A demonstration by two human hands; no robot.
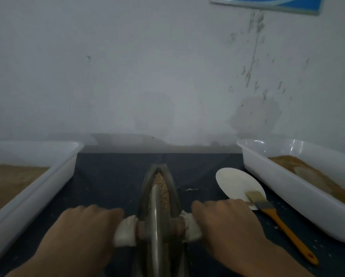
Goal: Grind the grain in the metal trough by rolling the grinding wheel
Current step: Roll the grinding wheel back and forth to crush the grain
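Where the boat-shaped metal trough runs lengthwise down the middle of the bench, its pointed far end aimed at the wall, the grinding wheel stands upright in its groove near the front edge, and coarse tan grain lies heaped in the channel just beyond the disc and along its right side. An axle passes through the wheel, and each end of it is wrapped in a wad of white cloth. The left hand is curled over the left wrap, knuckles up, gripping it; the right hand is curled the same way round the right wrap, so the wheel sits between the two fists. A dark cloth covers the bench top under all of this. Just right of the trough, touching the right hand's far side, lies a round white paper disc, and a flat brush with an orange handle rests with its pale bristles on the near edge of that disc, the handle slanting toward the front right corner. Along the left edge sits a white plastic tray holding brown powder, and along the right edge a second white tray holds more brown powder with a pale sheet partly sunk in it. Behind the bench rises a scuffed grey-white wall, with the bottom of a blue framed sign at its upper right.
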